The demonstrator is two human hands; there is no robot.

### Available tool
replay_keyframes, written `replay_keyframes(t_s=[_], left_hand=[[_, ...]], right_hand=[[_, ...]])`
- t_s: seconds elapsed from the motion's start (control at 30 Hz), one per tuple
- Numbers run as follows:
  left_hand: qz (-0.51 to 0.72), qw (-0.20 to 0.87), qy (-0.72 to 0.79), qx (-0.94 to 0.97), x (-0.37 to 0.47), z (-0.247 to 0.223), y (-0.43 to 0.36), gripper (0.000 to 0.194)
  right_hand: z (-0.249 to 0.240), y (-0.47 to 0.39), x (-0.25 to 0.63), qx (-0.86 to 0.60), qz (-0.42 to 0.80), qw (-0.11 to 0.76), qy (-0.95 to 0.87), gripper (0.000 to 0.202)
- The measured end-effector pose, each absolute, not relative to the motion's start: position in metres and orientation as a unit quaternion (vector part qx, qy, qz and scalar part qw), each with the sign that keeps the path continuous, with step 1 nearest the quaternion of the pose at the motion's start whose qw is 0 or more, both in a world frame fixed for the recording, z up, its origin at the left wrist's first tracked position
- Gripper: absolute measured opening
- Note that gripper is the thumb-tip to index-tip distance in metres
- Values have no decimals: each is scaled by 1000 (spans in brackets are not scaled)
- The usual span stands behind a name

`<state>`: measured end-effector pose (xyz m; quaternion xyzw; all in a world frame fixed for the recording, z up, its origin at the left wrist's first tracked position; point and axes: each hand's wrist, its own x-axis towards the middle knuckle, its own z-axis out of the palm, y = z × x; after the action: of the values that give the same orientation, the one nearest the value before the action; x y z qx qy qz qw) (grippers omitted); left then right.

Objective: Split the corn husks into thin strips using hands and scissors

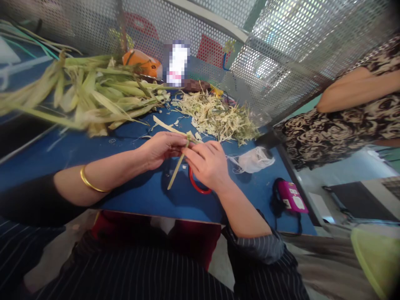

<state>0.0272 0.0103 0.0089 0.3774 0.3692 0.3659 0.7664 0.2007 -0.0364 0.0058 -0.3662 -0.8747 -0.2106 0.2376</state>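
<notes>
Both hands meet above the blue table (134, 196), fingertips nearly touching around a pale green husk strip (176, 171). My left hand (164, 149) pinches the strip near its top, where it looks bent or crossed with another piece. My right hand (208, 162) has its fingers closed on the same strip from the other side. One end of the strip hangs down toward the table's front edge. Red scissor-like handles (200, 189) lie under my right hand, mostly hidden. A pale flat strip (167, 126) extends up and left from behind my left fingers.
Long corn husks (93, 93) pile up at the back left. Shredded scraps (218, 118) heap behind my hands. White thread (254, 160) and a magenta box (290, 196) are on the right. A perforated metal screen (200, 39) borders the back; a person's arm (359, 89) shows at right.
</notes>
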Motion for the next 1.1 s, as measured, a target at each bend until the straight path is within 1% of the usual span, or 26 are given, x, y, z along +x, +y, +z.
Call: replay_keyframes(t_s=[0.07,0.13,0.33,0.53,0.67,0.83,0.9,0.93,1.03,1.07,1.1], left_hand=[[373,756,372,390,28,7,9,12],[379,753,365,394,30,5,7,11],[400,745,372,383,32,6,4,8],[408,742,379,373,34,6,2,7],[409,743,384,365,35,3,1,6],[401,758,380,346,35,-2,2,11],[391,766,378,343,34,-1,4,11],[386,771,378,338,33,1,6,11],[377,787,382,304,29,9,11,14],[372,790,383,301,28,12,12,14],[367,792,384,303,27,14,12,14]], right_hand=[[0,-36,198,-354,-217,200,-888,21],[-5,-36,197,-348,-219,186,-892,23],[-7,-38,198,-315,-211,202,-903,25],[-3,-40,197,-303,-181,182,-918,28],[-3,-41,195,-286,-185,174,-924,29],[-2,-41,192,-264,-170,179,-932,28],[-3,-42,193,-273,-146,210,-927,25],[-3,-42,194,-293,-138,242,-915,24],[-4,-40,198,-430,-124,359,-819,19],[-4,-38,200,-475,-113,371,-790,19],[-5,-36,201,-508,-98,364,-774,19]])
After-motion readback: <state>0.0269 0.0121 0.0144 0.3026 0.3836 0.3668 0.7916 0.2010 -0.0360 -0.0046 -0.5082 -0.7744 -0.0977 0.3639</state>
